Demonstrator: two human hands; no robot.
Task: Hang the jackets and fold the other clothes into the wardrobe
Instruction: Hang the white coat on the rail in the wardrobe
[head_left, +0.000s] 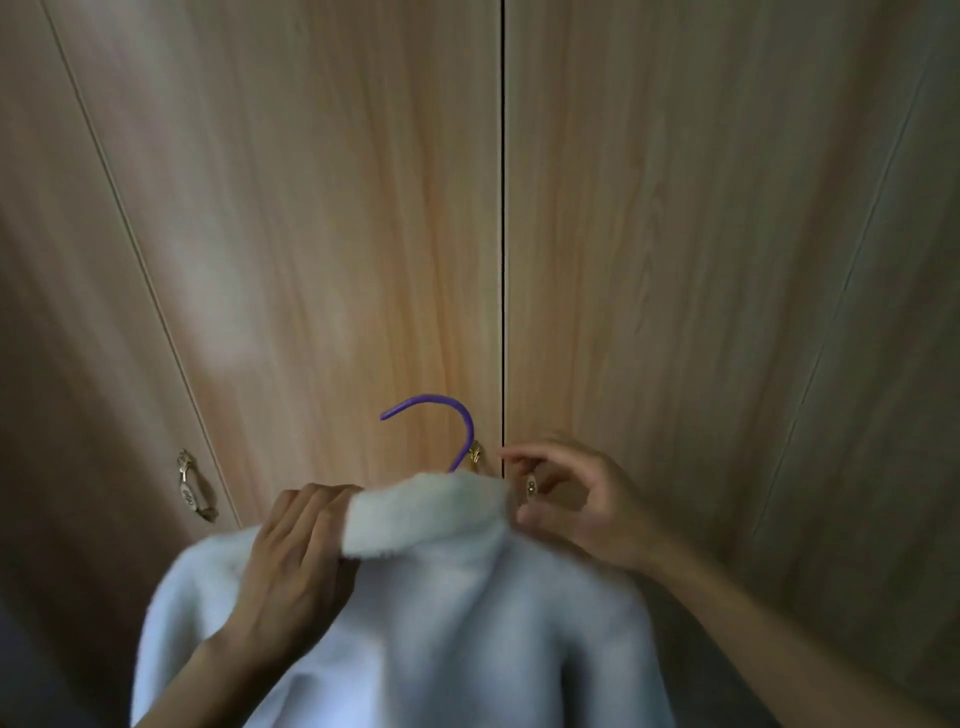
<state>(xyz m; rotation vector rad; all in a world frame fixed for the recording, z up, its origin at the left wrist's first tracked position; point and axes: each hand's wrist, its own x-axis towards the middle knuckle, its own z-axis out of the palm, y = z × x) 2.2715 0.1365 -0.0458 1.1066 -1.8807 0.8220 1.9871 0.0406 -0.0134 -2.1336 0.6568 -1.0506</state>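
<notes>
White jacket (415, 613) gripped by left hand (296, 561); right hand (582, 509) curls at handle (531, 488), 3 o'clock of collar, hold unclear; I fear the opening door (675, 260) snags hanger (428, 398).

- The jacket (441, 613) is hanging on a hanger (447, 410) in front of the wardrobe doors (311, 234), low in the middle, with the hook rising above the collar.
- The left hand (291, 551) is gripping the jacket at its left shoulder, beside the collar's left end.
- The right hand (576, 499) is sitting just right of the collar, fingers (524, 457) curling around a door handle (531, 487) beside the middle seam — contact unclear.
- Another handle (195, 486) is sitting well apart to the left.
</notes>
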